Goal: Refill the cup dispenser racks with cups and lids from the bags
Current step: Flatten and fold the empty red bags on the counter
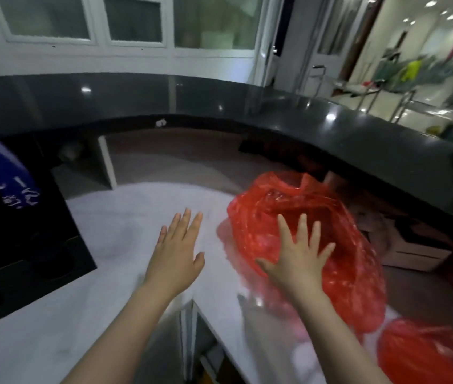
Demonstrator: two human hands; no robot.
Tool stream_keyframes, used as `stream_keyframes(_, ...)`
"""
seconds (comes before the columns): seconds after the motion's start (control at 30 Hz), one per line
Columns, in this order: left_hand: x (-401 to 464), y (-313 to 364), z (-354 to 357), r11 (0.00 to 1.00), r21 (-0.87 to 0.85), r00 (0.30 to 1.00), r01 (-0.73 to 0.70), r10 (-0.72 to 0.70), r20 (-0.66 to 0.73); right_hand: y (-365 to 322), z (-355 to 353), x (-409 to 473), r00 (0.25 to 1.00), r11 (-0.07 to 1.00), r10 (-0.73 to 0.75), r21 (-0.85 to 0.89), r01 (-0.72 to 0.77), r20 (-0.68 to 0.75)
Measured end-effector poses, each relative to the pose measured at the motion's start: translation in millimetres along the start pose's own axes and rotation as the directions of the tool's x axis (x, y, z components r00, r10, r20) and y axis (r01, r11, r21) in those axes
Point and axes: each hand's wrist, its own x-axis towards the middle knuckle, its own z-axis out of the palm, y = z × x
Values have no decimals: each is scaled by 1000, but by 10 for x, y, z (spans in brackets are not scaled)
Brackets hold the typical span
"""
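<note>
- Red, thin, translucent plastic: large bag [311, 239], crumpled and glossy, rounded in bulk, its mouth gathered into loose folds at the top; contents are blurred and cannot be identified.
- Right hand [297, 259]: fingers are spread wide and straight, laid flat against the near side of the large bag; nothing is gripped.
- Large bag is found directly under and beyond the right hand, resting on the white counter [125, 217].
- Left hand [177, 253]: fingers are straight and held close together, palm down over the white counter; nothing is held. Contact with the surface cannot be told.
- Large bag is placed just beside the left hand, on its thumb side, apart from it.
- Second red bag [430, 353]: same glossy film, seen only in part, nearer than the right hand and to its outer side.
- White counter: smooth, matt, pale stone-like surface beneath both hands.
- Black raised ledge [330, 126]: polished, reflective, curved, well beyond both hands.
- Black glossy panel [26, 245]: flat, square-cornered, to the outer side of the left hand.
</note>
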Motion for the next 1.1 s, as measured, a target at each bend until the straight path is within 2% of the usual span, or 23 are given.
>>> stream_keyframes(0.07,73,135,132,996,-92,998,-23,28,54,214,40,-59,981,997,43,55,-55,191)
stream_keyframes(0.13,139,238,220,983,-179,993,-34,53,102,337,105,-139,955,998,51,-36,-42,291)
stream_keyframes(0.2,193,289,269,969,-244,987,-29,66,146,384,134,-178,969,992,52,-126,-22,243)
stream_keyframes(0.23,215,296,285,960,-277,985,-22,69,160,394,139,-187,979,995,68,-89,-52,192)
stream_keyframes(0.3,243,287,308,932,-362,982,-3,72,176,401,144,-188,989,989,103,93,-113,103)
stream_keyframes(0.33,253,279,309,908,-418,981,15,68,183,394,124,-179,992,961,113,248,-124,57)
stream_keyframes(0.4,259,267,281,829,-553,978,86,36,206,318,-8,-158,991,791,136,602,-109,0)
stream_keyframes(0.47,269,255,224,743,-652,975,152,-4,223,194,-209,-107,987,574,162,815,-76,-22)
stream_keyframes(0.57,333,215,123,653,-729,971,205,-43,234,22,-493,25,974,380,219,924,-26,-63)
stream_keyframes(0.7,431,173,23,606,-761,964,230,-36,263,-164,-767,180,954,-24,292,998,-60,64)
stream_keyframes(0.73,442,169,-5,588,-774,962,236,-27,273,-194,-824,220,944,-96,315,993,-75,101)
stream_keyframes(0.8,441,158,-48,490,-833,955,258,1,296,-230,-911,291,927,-150,346,984,-93,140)
stream_keyframes(0.93,391,99,-140,304,-884,925,355,26,380,-246,-926,377,911,-87,376,985,-148,170)
stream_keyframes(0.97,385,82,-149,247,-884,911,397,13,413,-255,-904,382,899,-31,398,982,-185,182)
stream_keyframes(1.0,381,64,-143,191,-878,895,439,-6,446,-245,-870,380,894,84,413,971,-224,171)
stream_keyframes(1.03,373,45,-125,141,-869,879,474,-27,475,-230,-835,357,902,253,412,935,-247,127)
stream_keyframes(1.07,363,34,-122,94,-859,864,503,-48,501,-214,-812,300,921,427,385,872,-237,62)
stream_keyframes(1.1,349,18,-118,56,-853,855,519,-62,516,-188,-790,215,940,553,340,807,-206,7)
